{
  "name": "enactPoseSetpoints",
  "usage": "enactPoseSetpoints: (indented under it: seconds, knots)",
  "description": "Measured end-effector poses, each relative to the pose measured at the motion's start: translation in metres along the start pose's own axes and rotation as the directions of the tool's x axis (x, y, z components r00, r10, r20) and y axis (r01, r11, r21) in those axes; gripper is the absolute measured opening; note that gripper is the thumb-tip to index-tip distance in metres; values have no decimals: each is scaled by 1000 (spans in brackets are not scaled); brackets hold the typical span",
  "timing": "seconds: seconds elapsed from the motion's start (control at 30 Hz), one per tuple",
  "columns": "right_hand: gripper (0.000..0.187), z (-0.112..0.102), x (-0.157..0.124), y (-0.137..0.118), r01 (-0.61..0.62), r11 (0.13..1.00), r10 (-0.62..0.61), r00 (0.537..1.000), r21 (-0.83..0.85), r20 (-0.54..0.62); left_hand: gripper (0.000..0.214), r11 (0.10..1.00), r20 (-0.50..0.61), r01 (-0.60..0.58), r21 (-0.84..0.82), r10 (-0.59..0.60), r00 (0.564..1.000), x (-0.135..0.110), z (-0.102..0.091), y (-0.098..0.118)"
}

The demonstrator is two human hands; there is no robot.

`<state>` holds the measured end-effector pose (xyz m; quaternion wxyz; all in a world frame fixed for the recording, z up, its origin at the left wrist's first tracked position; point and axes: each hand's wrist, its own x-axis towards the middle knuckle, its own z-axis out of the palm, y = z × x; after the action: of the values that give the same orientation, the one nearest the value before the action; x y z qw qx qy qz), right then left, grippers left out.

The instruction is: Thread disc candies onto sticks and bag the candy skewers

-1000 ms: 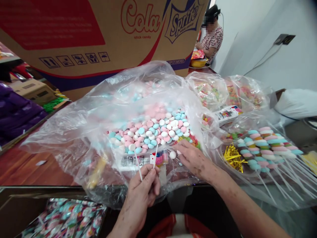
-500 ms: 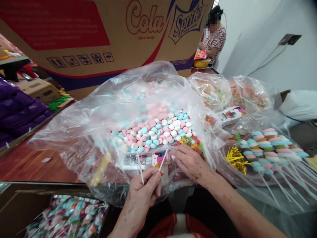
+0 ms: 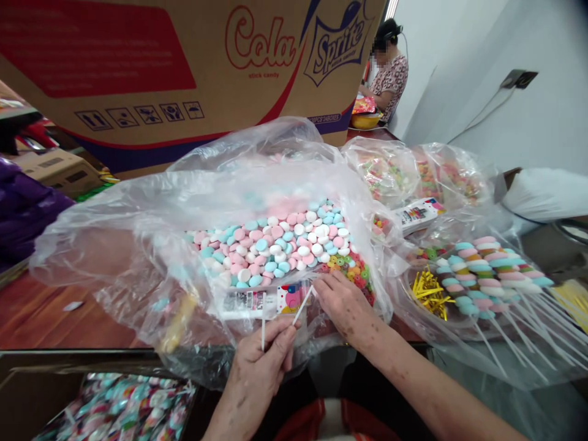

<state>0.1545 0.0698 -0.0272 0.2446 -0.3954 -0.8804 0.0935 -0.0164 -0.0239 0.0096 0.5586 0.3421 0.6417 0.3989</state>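
Note:
My left hand [image 3: 261, 370] is closed around white lollipop sticks. One stick [image 3: 302, 306] slants up to the right from between thumb and forefinger, and a second stick [image 3: 263, 334] rises beside the knuckles. My right hand [image 3: 342, 306] has its fingers bent together at the slanted stick's upper tip; whatever they pinch is hidden. Just beyond lie small ring candies [image 3: 353, 269] in green, orange and red. Left of them spreads a heap of pink, blue and white round candies [image 3: 271, 245] in a clear plastic bag [image 3: 114, 208]. A printed packet [image 3: 243, 301] lies in front of the heap.
At right, candy skewers [image 3: 491, 269] lie beside gold twist ties [image 3: 429, 295]. Bags of ring candies [image 3: 386, 168] stand behind them. A large carton [image 3: 160, 55] blocks the back. Below left, a box holds wrapped candies [image 3: 133, 407]. Another person [image 3: 390, 73] sits at the back right.
My right fingers have come down to the tip of the slanted stick and bent closer together. The left hand keeps its sticks, and the whole view has shifted slightly.

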Motion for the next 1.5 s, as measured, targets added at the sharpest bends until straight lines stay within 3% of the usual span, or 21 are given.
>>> enactPoseSetpoints:
  seconds: [0.17, 0.23, 0.27, 0.3, 0.37, 0.4, 0.43, 0.5, 0.57, 0.77, 1.0, 1.13, 1.23, 1.5]
  knots:
    - [20, -3, 6, 6, -132, 970, 154, 983, 203, -100, 33, 989, 24, -89, 116, 87, 996, 3, -5, -7]
    - [15, -9, 7, 10, -207, 919, 255, 961, 335, -105, 31, 977, 29, -129, 170, 126, 992, 3, -7, -7]
    - [12, -12, 8, 12, -263, 839, 337, 938, 476, -75, 31, 968, 33, -150, 202, 146, 989, 3, -7, -6]
    - [11, -16, 9, 12, -317, 698, 423, 906, 642, -13, 31, 958, 38, -171, 232, 167, 985, 3, -7, -5]
    - [15, -24, 11, 12, -365, 275, 529, 830, 889, 177, 32, 939, 51, -202, 279, 195, 979, 3, -6, -3]
    - [18, -28, 12, 11, -359, 84, 536, 803, 929, 262, 32, 933, 54, -208, 294, 201, 978, 4, -5, -2]
    - [20, -31, 14, 9, -350, -37, 526, 790, 936, 317, 32, 929, 57, -211, 303, 204, 977, 4, -3, 0]
    - [21, -34, 16, 6, -338, -160, 500, 782, 927, 371, 33, 923, 58, -215, 319, 208, 976, 4, 0, 2]
    - [21, -35, 17, 3, -335, -197, 487, 783, 922, 388, 34, 916, 68, -221, 336, 210, 975, 4, 2, 5]
    - [23, -30, 16, 0, -350, -139, 486, 791, 926, 372, 34, 918, 81, -222, 327, 207, 975, 6, 3, 6]
    - [23, -28, 15, -1, -337, -24, 478, 823, 941, 307, 30, 933, -12, -237, 271, 249, 968, 5, 8, 8]
    - [23, -25, 11, 0, -341, 126, 464, 850, 931, 249, 29, 936, -49, -240, 256, 261, 964, 6, 10, 6]
    - [23, -24, 7, -2, -349, 287, 418, 884, 892, 211, 27, 930, -65, -245, 272, 272, 960, 6, 10, 5]
    - [31, -16, -1, -11, -248, 688, 360, 933, 682, -25, 30, 951, -74, -207, 231, 229, 971, 8, 15, -7]
